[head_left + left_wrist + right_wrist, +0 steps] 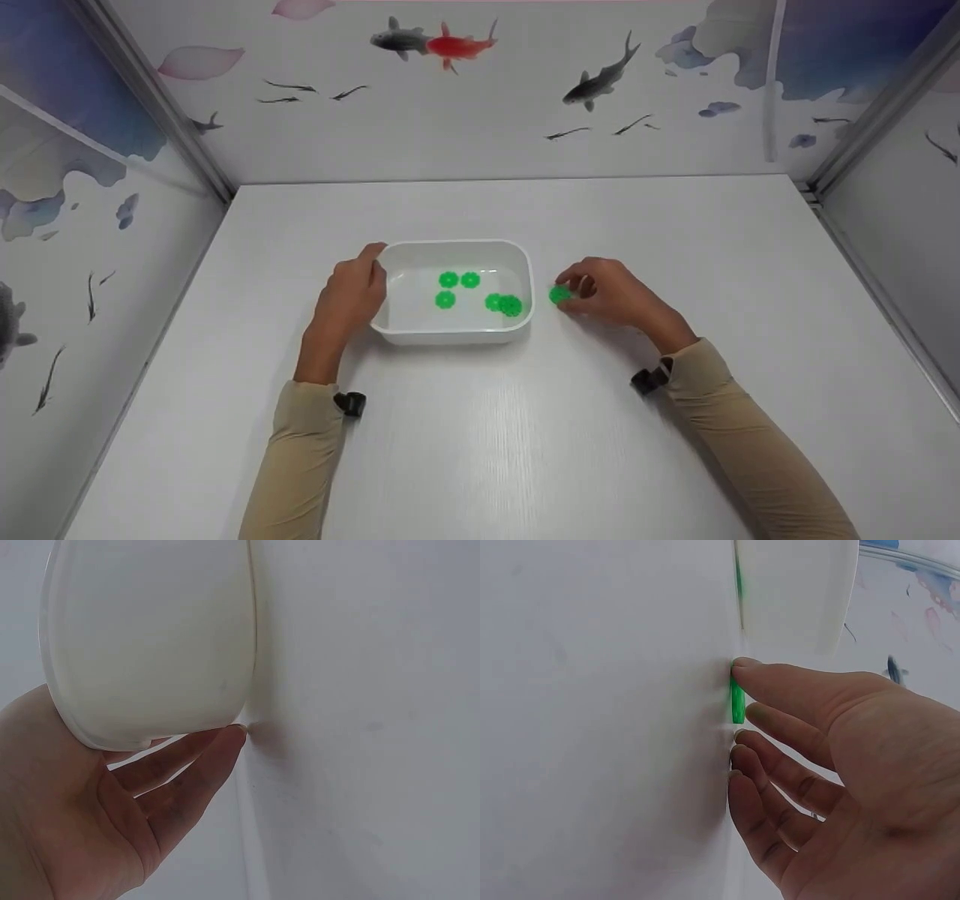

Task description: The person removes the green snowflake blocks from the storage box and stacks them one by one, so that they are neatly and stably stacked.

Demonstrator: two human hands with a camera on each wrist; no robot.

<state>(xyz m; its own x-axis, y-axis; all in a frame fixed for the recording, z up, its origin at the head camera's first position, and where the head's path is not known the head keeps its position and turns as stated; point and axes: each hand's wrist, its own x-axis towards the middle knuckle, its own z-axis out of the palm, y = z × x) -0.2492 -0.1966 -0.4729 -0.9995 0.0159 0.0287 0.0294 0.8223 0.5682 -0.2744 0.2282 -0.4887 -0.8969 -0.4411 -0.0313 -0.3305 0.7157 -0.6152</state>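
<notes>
A white rectangular plastic tray (454,337) stands on the table, with several flat green flower-shaped plastic discs (448,280) inside. Two of these overlap near its right end. My left hand (352,292) grips the tray's left end; in the left wrist view the fingers (202,769) reach along the end wall down to the tabletop. Just right of the tray, my right hand (611,291) pinches another green flower-shaped disc (559,294) between thumb and index finger. In the right wrist view this disc (738,703) lies flat at table level, the other fingertips close to the surface.
The white table (480,450) extends around the tray on all sides. A back panel (480,127) printed with fish rises behind it, and side panels enclose the left and right. Each sleeve cuff carries a small black wrist camera (350,404).
</notes>
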